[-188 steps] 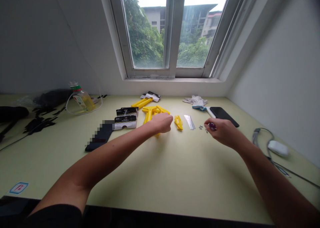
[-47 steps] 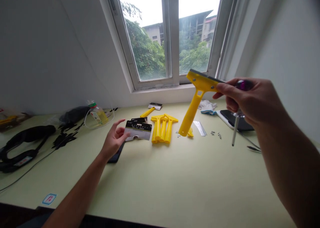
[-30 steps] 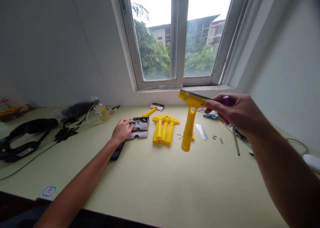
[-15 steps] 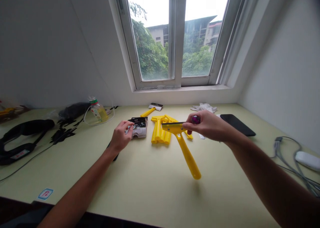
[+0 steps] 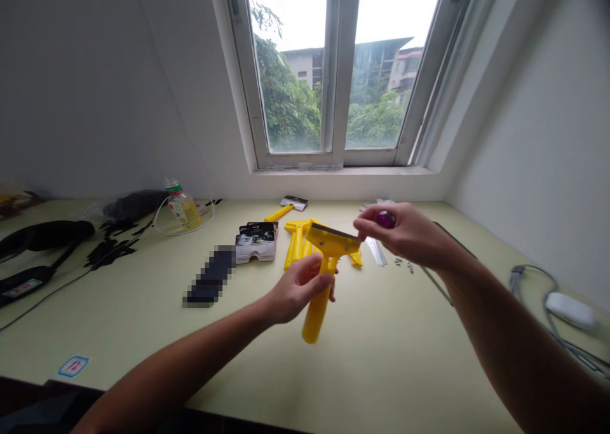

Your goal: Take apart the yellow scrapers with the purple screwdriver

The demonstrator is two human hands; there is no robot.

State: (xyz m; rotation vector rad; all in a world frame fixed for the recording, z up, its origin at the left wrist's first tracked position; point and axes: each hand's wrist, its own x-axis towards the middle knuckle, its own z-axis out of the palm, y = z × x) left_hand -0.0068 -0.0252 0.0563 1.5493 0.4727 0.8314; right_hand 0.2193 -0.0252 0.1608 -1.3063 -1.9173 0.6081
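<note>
My left hand is wrapped round the handle of a yellow scraper, which I hold up over the table. The scraper's wide head points up, with a dark strip along its top edge and small screws in its face. At the head's right end are the fingertips of my right hand; I cannot tell if they still touch it. That hand is closed round a tool with a purple round end; the rest of the tool is hidden. Behind the scraper lie several more yellow scrapers, partly covered.
An open black and white box stands left of the scrapers, with a dark, pixelated object before it. Metal strips and small screws lie at right. A bottle and headset sit left, cables right.
My left hand has left the box and come right to take the scraper's handle. The handle has swung from slanting right to slanting left. My right hand remains at the head's right end.
</note>
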